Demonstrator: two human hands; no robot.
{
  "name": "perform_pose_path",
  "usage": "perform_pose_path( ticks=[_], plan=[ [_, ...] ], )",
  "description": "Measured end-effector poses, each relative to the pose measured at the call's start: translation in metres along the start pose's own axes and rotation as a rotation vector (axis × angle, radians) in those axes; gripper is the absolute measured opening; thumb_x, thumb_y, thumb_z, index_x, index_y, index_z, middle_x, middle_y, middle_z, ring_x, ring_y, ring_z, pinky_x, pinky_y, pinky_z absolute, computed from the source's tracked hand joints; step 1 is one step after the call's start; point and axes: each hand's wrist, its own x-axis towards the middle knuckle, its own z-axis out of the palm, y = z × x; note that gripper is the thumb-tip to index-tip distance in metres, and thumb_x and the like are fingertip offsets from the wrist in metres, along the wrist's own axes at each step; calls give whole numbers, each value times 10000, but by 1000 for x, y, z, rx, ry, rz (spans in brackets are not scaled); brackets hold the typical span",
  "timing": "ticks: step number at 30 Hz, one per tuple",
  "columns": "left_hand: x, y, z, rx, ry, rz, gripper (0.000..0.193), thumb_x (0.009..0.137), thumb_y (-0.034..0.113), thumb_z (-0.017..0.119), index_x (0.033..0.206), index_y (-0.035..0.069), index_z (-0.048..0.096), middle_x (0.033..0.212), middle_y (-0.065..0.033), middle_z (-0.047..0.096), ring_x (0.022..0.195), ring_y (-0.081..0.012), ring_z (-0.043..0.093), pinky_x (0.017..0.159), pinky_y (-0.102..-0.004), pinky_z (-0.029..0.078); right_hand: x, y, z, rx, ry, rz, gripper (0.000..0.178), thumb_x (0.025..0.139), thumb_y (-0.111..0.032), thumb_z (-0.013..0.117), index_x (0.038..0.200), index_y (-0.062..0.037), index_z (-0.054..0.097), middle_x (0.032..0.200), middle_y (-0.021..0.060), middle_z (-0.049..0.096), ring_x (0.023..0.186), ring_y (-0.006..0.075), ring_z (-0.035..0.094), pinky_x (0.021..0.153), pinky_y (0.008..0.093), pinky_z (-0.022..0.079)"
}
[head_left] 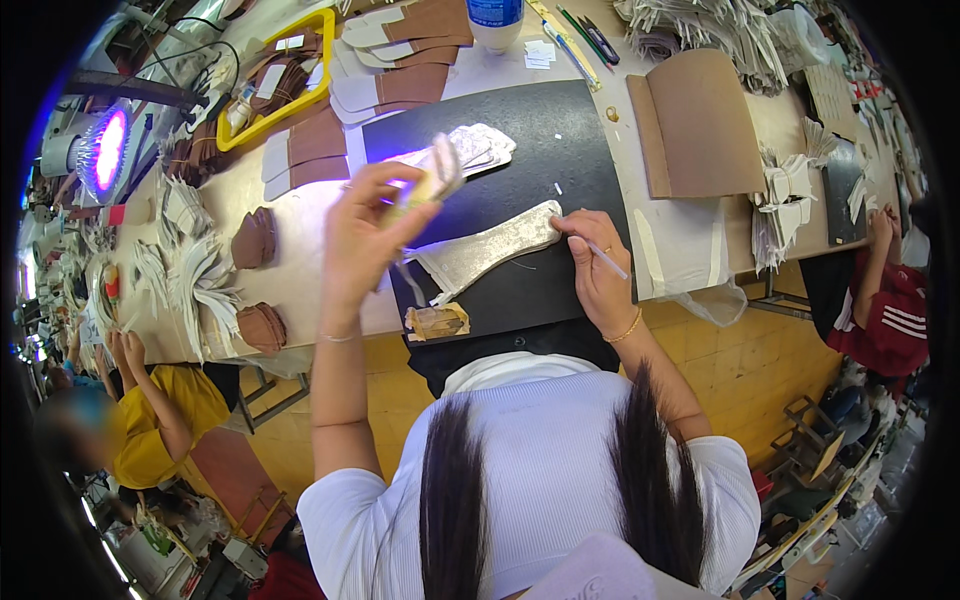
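My left hand [372, 228] is raised over the left part of the black board [585, 150]. Its thumb and fingers close on a pale yellowish piece [437, 178], smeared by motion, so its kind is unclear. My right hand [601, 275] holds a slim whitish stick [608, 262] slanting across the fingers. Its fingertips touch the right end of a long curved silvery-white piece [490, 246] lying flat on the board. Behind my left hand a stack of similar pale pieces [485, 147] rests on the board. A block covered in tan tape [438, 321] sits at the near left corner.
Brown-and-white pieces [405, 85] overlap at the back left, beside a yellow basket [327, 70]. A glowing lamp [108, 150] stands at far left. A brown folded board [700, 125] lies to the right. Co-workers sit on both sides, one in a yellow shirt [190, 410].
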Motion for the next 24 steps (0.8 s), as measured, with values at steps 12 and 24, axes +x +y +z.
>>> perform_pose_path(
  ticks=[12, 24],
  plan=[
    [39, -18, 27, 711, 137, 560, 262, 823, 160, 813, 1052, 61, 731, 1116, -121, 669, 954, -307, 669, 830, -393, 541, 1, 0, -5, 17, 38, 28, 240, 1079, -185, 506, 1100, -2, 660, 1062, 144, 639, 980, 272, 653, 892, 345, 524],
    [-13, -53, 89, 683, -78, 653, 234, 773, 163, 824, 987, 79, 780, 1084, -76, 689, 1009, -275, 635, 860, -402, 496, 3, 2, -1, 198, 136, 99, 179, 1053, -163, 551, 1071, -14, 650, 1004, 141, 658, 904, 288, 651, 798, 350, 530]
  ],
)
